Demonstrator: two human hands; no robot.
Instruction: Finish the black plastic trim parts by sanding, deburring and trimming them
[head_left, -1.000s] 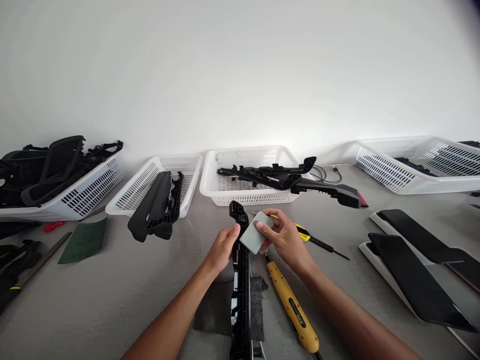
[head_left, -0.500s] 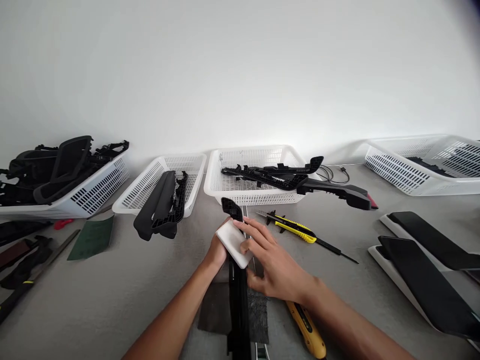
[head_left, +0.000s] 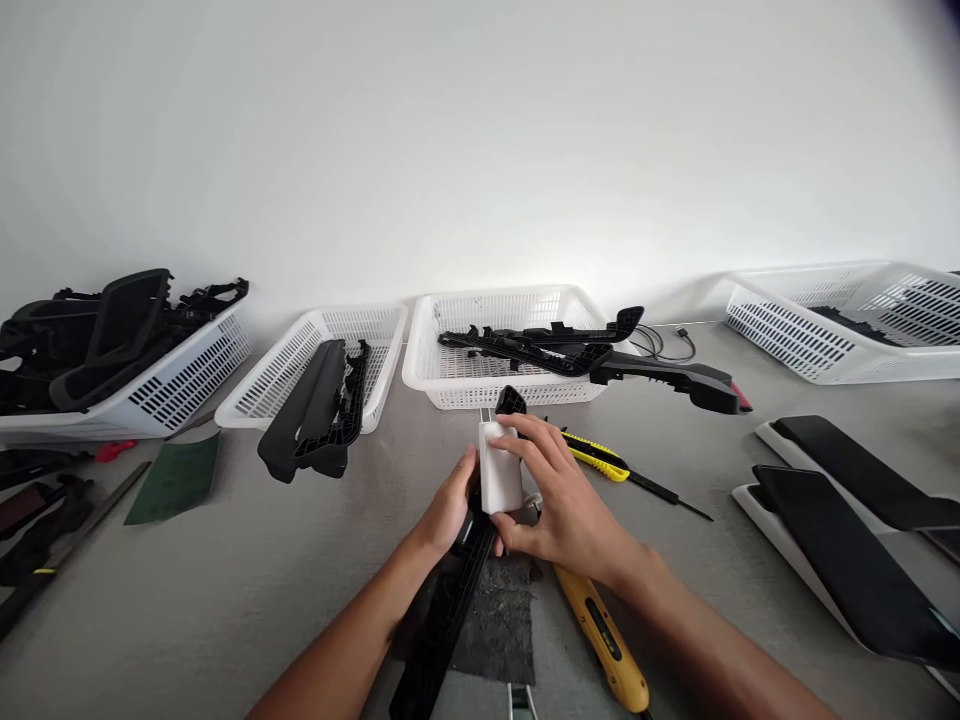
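Observation:
A long black plastic trim piece (head_left: 439,620) runs diagonally from the front of the table to a flared end beyond my hands. My left hand (head_left: 448,508) is closed around its middle from the left, with the fingers mostly hidden. Between thumb and fingers, my right hand (head_left: 570,500) grips a white rectangular block (head_left: 501,472), which lies against the trim piece. How firmly the block touches it is hidden. Under the piece is a dark rough cloth (head_left: 499,630). A yellow-handled power tool (head_left: 606,645) lies under my right wrist.
Several white baskets stand along the wall; the middle one (head_left: 442,395) holds black trim pieces. A yellow utility knife (head_left: 596,456) and a thin black tool (head_left: 671,495) lie to the right, near black-and-white panels (head_left: 832,560). Green sandpaper (head_left: 176,480) lies left.
The trim piece has turned, its near end swinging left and its far end right. The white block has rotated more upright and shifted right with my right hand.

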